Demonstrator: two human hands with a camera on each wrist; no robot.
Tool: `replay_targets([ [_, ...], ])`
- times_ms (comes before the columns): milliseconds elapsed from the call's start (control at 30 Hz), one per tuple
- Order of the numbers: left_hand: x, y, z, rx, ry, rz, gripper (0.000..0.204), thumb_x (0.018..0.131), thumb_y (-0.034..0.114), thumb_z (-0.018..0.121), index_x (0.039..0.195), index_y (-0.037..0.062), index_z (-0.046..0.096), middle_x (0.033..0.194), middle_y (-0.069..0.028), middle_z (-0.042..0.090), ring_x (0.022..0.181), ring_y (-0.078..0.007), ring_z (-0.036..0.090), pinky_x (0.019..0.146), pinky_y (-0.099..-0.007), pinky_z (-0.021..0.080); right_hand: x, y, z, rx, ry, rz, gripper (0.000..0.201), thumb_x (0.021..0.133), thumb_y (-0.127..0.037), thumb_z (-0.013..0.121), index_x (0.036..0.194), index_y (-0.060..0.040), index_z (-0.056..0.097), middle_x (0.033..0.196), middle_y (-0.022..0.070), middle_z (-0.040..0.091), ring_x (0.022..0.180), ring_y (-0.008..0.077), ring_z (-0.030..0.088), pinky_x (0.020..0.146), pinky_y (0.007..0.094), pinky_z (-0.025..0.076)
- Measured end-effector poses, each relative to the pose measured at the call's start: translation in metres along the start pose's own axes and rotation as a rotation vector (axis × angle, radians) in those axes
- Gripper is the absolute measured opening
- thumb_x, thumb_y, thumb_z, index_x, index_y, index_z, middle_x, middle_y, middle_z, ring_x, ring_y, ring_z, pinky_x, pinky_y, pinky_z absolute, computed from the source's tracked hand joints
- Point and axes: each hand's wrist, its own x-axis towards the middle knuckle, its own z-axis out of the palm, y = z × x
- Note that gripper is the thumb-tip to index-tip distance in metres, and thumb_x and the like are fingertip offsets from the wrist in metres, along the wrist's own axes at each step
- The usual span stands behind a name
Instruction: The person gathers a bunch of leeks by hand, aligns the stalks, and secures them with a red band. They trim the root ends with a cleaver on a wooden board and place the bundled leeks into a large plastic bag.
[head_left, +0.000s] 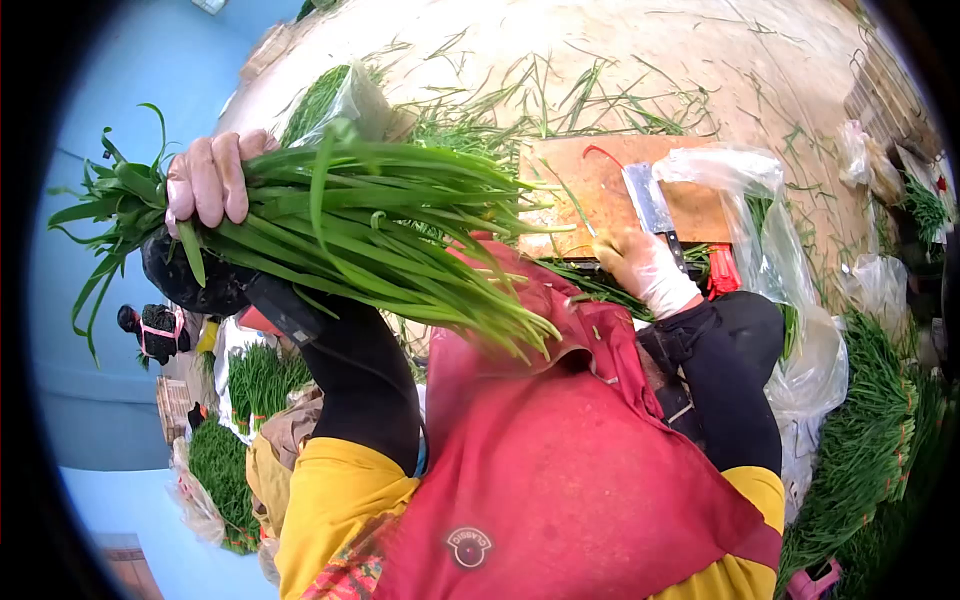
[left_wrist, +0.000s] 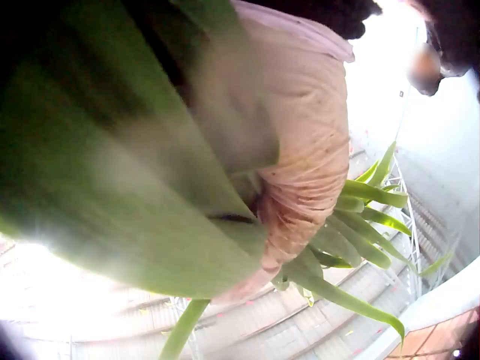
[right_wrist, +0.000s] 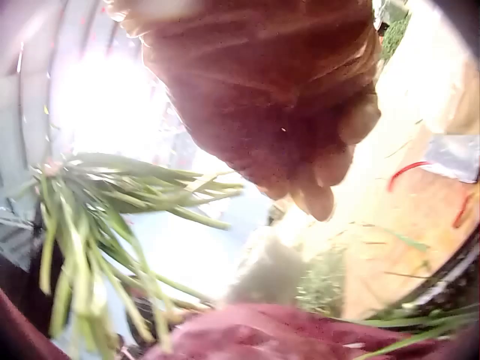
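My left hand (head_left: 212, 180), in a thin pale glove, grips a thick bunch of garlic chives (head_left: 390, 200) high at the left. Its leafy tips droop past the wrist side, and the pale cut ends fan out to the right. Broad leaves fill much of the left wrist view around the gloved left hand (left_wrist: 304, 142). Gloved too, my right hand (head_left: 640, 268) hangs low by the wooden cutting board (head_left: 570, 165), fingers loosely bent. In the right wrist view nothing shows in the right hand (right_wrist: 277, 97). A knife (head_left: 648, 200) lies on the board beside it.
Red ties (head_left: 722, 270) hang at the board's near right corner, next to a clear plastic bag (head_left: 785, 290). Loose leaves (head_left: 560, 90) litter the floor beyond. Tied bundles of greens (head_left: 855, 440) are stacked at right, more (head_left: 222, 470) at left. Another person (head_left: 162, 332) is behind, left.
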Motion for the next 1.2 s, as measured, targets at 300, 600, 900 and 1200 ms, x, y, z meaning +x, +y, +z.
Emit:
replay_targets([
  [300, 0.017, -0.011, 0.013, -0.013, -0.043, 0.031, 0.024, 0.085, 0.03, 0.061, 0.064, 0.0271, 0.05, 0.07, 0.0078, 0.06, 0.07, -0.0112, 0.059, 0.067, -0.0278, 0.03, 0.037, -0.072, 0.033, 0.367, 0.649, -0.578, 0.045, 0.078, -0.014, 0.063, 0.122, -0.0083, 0.054, 0.1, 0.0183, 0.06, 0.094, 0.0333, 0.059, 0.081, 0.0371, 0.047],
  [600, 0.021, -0.011, 0.01, 0.004, -0.146, 0.036, 0.024, 0.086, 0.031, 0.06, 0.065, 0.0277, 0.051, 0.073, 0.0077, 0.061, 0.076, -0.0118, 0.06, 0.069, -0.0299, 0.03, 0.042, -0.082, 0.031, 0.971, 0.279, -0.411, 0.019, 0.08, -0.01, 0.064, 0.098, -0.0034, 0.067, 0.086, 0.0163, 0.063, 0.085, 0.0297, 0.063, 0.077, 0.0328, 0.048],
  [900, -0.01, 0.005, 0.003, 0.008, -0.119, -0.059, 0.009, 0.082, 0.032, 0.067, 0.084, 0.0251, 0.062, 0.079, 0.0087, 0.064, 0.077, -0.0073, 0.062, 0.071, -0.026, 0.032, 0.039, -0.033, 0.025, -0.088, 0.682, -0.773, 0.012, 0.081, -0.015, 0.061, 0.086, -0.0041, 0.061, 0.081, 0.0146, 0.058, 0.077, 0.0329, 0.057, 0.069, 0.0387, 0.046],
  [1200, -0.022, 0.016, 0.009, 0.038, 0.018, -0.007, 0.009, 0.082, 0.032, 0.066, 0.076, 0.0271, 0.063, 0.07, 0.0113, 0.063, 0.066, -0.0049, 0.062, 0.066, -0.0259, 0.029, 0.012, 0.102, 0.075, -0.504, -0.401, 0.218, 0.028, 0.066, -0.021, 0.067, 0.091, -0.0074, 0.07, 0.09, 0.0173, 0.067, 0.089, 0.0342, 0.064, 0.076, 0.039, 0.051],
])
